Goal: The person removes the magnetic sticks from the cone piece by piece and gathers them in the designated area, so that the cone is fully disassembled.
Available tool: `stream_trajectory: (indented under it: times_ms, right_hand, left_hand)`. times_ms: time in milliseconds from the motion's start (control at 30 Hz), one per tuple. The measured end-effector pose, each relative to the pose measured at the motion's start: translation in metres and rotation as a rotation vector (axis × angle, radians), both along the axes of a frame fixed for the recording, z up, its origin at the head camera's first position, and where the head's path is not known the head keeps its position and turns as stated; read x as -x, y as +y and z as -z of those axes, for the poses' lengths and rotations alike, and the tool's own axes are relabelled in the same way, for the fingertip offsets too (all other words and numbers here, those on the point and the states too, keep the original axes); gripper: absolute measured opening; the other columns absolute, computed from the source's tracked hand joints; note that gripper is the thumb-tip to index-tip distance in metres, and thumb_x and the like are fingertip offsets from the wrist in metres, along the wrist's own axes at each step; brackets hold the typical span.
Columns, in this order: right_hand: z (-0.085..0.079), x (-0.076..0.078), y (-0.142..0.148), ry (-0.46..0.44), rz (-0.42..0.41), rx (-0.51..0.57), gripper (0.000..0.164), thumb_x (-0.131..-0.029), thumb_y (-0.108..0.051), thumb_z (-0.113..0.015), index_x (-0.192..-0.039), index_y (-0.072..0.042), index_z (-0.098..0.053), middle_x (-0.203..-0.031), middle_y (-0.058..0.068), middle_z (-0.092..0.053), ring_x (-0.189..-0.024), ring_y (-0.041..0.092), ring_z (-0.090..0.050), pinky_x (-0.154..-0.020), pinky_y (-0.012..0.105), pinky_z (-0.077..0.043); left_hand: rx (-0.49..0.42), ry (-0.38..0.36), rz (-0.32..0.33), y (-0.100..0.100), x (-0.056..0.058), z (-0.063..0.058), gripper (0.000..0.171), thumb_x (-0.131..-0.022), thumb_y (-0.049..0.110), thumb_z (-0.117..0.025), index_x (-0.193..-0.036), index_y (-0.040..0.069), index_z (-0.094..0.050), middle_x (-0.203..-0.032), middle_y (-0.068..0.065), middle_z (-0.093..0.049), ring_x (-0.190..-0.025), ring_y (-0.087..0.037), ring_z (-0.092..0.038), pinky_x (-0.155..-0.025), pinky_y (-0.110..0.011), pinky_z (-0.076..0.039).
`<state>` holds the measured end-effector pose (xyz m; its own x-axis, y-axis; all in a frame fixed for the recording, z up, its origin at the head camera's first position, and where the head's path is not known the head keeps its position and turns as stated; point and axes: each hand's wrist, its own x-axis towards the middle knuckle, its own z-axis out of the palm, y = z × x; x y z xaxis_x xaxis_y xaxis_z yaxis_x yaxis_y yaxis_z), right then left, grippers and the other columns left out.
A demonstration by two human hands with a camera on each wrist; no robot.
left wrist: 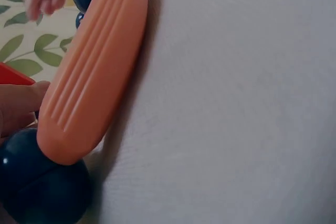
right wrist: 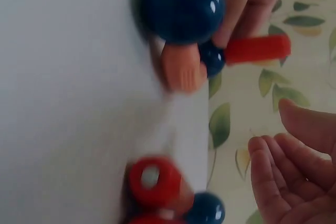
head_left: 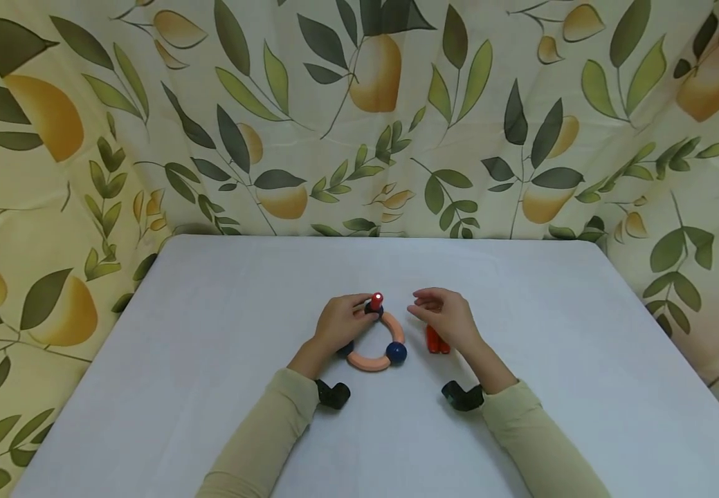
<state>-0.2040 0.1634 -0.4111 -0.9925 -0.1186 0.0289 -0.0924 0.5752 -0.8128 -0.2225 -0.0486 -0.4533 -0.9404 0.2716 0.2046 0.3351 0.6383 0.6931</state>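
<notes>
On the table, curved orange pieces [head_left: 368, 364] and blue balls [head_left: 396, 353] form a ring of magnetic building toy parts. A red rod [right wrist: 260, 49] stands upright on the ring's far blue ball [right wrist: 212, 59]. My left hand [head_left: 339, 324] grips that ball between thumb and fingers, close to the rod's base. To the right of the ring, my right hand [head_left: 449, 317] hovers with nothing in it, its fingers loosely bent and the thumb apart. Below it lie two red rods [head_left: 438, 340], partly covered by the hand. One shows a silvery end in the right wrist view.
The white table [head_left: 210, 415] runs back to a curtain [head_left: 359, 173] printed with leaves and fruit. Another blue ball [right wrist: 206, 209] appears behind the loose red rods in the right wrist view. A dark wrist camera [head_left: 334, 395] sits at each cuff.
</notes>
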Motion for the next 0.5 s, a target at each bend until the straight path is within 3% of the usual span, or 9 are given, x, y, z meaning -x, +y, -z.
stream_trajectory:
  times_ms: [133, 267, 500]
  right_hand:
    - [0.001, 0.003, -0.020, 0.042, -0.071, 0.054, 0.038, -0.082, -0.012, -0.070, -0.115, 0.004, -0.060, -0.103, 0.016, -0.064, -0.092, 0.025, -0.062, -0.081, 0.035, -0.050]
    - [0.004, 0.006, -0.035, 0.055, -0.123, 0.094, 0.040, -0.081, -0.010, -0.071, -0.117, 0.004, -0.059, -0.108, 0.016, -0.063, -0.099, 0.026, -0.060, -0.084, 0.034, -0.048]
    - [0.008, 0.011, -0.048, 0.102, -0.143, 0.098, 0.036, -0.080, -0.009, -0.072, -0.113, 0.000, -0.063, -0.106, 0.012, -0.065, -0.100, 0.025, -0.060, -0.085, 0.034, -0.048]
  left_hand:
    - [-0.028, 0.029, 0.002, 0.001, 0.000, 0.002, 0.036, -0.081, 0.025, -0.072, -0.112, 0.009, -0.067, -0.097, -0.004, -0.068, -0.088, -0.015, -0.061, -0.077, -0.029, -0.048]
    - [-0.045, 0.060, 0.016, 0.001, 0.001, 0.002, 0.030, -0.082, 0.020, -0.071, -0.109, 0.007, -0.068, -0.094, -0.002, -0.068, -0.076, -0.010, -0.057, -0.067, -0.023, -0.046]
    - [-0.050, 0.064, 0.018, 0.000, 0.001, 0.004, 0.027, -0.083, 0.019, -0.069, -0.107, 0.007, -0.069, -0.088, 0.001, -0.067, -0.067, -0.007, -0.050, -0.058, -0.019, -0.041]
